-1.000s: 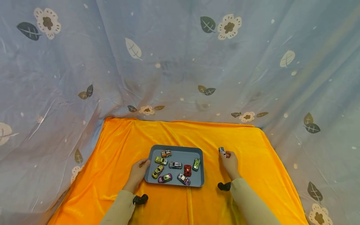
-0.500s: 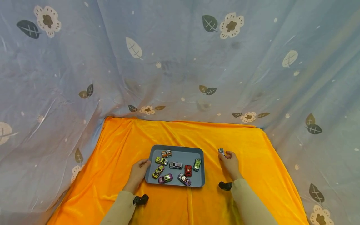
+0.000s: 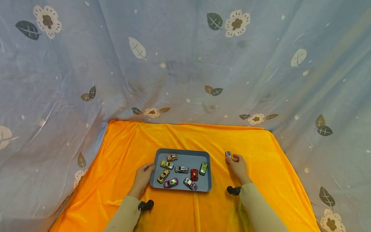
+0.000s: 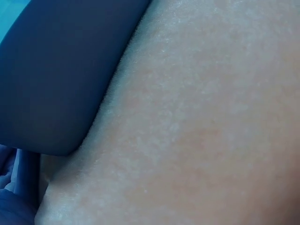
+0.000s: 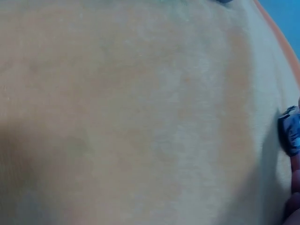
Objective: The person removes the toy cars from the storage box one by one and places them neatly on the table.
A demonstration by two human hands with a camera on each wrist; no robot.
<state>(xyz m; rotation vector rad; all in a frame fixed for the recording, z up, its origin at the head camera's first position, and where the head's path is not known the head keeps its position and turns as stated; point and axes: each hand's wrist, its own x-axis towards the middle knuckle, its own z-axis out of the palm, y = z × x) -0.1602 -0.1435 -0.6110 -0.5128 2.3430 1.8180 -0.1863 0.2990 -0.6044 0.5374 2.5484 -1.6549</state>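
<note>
A grey-blue rectangular tray lies on the orange cloth with several small toy cars in it. My left hand grips its left side, thumb at the rim; the fingers beneath are mostly hidden. To the right of the tray, my right hand pinches a small white and dark toy car between thumb and fingers, close over the cloth. Part of that toy car shows at the right edge of the right wrist view. Inside the tray, a silver car sits centrally and a red one right of it.
An orange velvety cloth covers the table. Blue-grey curtains with leaf and flower prints hang behind and at both sides. Green, purple and orange cars are spread inside the tray.
The toy car in my right hand has turned slightly, its front now pointing straighter away from me. The tray and my left hand stay in place.
</note>
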